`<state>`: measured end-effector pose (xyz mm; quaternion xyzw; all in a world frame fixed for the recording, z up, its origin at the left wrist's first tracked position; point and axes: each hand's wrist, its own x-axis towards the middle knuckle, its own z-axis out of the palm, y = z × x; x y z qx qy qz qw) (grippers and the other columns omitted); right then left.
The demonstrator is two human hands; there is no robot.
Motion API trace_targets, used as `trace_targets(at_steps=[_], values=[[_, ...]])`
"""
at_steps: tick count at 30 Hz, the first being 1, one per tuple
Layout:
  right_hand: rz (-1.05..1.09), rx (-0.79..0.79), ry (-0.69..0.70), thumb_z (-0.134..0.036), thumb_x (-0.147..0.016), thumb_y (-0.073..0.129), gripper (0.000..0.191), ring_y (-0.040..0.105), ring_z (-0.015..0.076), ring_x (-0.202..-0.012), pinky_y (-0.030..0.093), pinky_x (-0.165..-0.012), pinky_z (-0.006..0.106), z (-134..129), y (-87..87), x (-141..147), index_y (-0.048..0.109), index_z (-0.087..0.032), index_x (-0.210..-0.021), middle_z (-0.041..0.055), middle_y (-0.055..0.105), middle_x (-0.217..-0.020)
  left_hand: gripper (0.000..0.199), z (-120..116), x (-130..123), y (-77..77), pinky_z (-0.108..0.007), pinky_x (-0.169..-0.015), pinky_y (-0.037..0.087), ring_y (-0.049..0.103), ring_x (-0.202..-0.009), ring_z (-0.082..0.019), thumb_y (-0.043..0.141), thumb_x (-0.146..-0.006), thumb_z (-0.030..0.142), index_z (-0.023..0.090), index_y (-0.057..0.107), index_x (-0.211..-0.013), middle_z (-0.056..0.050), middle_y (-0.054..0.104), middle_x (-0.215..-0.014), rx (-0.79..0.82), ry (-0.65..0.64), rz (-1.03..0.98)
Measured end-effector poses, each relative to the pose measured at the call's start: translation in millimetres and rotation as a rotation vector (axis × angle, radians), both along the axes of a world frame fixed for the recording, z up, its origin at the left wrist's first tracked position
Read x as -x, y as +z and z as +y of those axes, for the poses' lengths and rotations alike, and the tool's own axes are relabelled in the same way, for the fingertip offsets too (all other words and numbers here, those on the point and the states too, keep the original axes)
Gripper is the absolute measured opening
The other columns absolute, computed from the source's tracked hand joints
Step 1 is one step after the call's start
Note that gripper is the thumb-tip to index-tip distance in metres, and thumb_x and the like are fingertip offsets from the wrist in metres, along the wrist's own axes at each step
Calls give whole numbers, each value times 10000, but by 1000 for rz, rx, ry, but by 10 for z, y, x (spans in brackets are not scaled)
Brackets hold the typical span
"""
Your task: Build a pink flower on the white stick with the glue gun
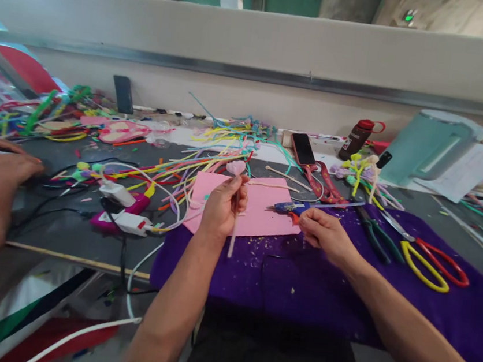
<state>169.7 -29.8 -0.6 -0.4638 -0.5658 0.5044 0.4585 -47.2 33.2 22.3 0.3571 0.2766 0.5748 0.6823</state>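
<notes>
Upright in my left hand (226, 205) is a flower with a pale pink fuzzy head (236, 167) and a thin light stem (231, 244); the fingers are closed round the stem. My right hand (322, 230) is closed at the handle of a blue glue gun (287, 207), beside its orange trigger. The gun's nozzle points left toward the flower, and a translucent glue stick (343, 205) sticks out of its back. Below both hands are a pink sheet (262, 227) and a purple cloth (230, 281) dotted with small crumbs.
Pliers (377, 234) and red-and-yellow scissors (426, 263) lie at right. Beyond are a phone (303, 149), a bottle (356, 140) and a teal pitcher (432, 147). Pipe cleaners (168, 167) and a power strip (122, 214) with cables lie left. Another person's hand (5, 168) rests far left.
</notes>
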Motion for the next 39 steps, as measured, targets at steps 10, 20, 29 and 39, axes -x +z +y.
trace_targets(at_steps=[10, 20, 29, 39], values=[[332, 112, 31, -359, -787, 547, 194, 461, 56, -410, 271, -332, 154, 84, 3, -71, 544, -166, -771, -13, 557, -627, 191, -123, -202, -97, -146, -349, 338, 560, -492, -79, 596, -728, 292, 109, 612, -784, -88, 653, -814, -51, -337, 226], [488, 43, 127, -324, -797, 555, 151, 588, 127, -660, 435, -570, 236, -58, 106, 42, 543, -188, -863, 34, 630, -773, 243, -245, -346, -195, -211, -558, 472, 622, -827, -197, 599, -734, 288, 111, 647, -895, -127, 664, -911, -75, -586, 343], [398, -77, -74, -318, -758, 587, 152, 579, 106, -649, 428, -533, 214, 49, 111, -86, 561, -195, -842, 20, 607, -852, 214, -203, -318, -185, -193, -546, 480, 639, -770, -178, 591, -747, 280, 101, 650, -848, -129, 671, -904, -23, -581, 297], [-100, -342, -311, -331, -766, 567, 161, 488, 95, -576, 373, -502, 210, 90, 51, -135, 588, -206, -864, -7, 555, -695, 223, -220, -295, -145, -224, -612, 512, 632, -868, -212, 582, -757, 273, 107, 641, -893, -145, 661, -971, 5, -577, 219]])
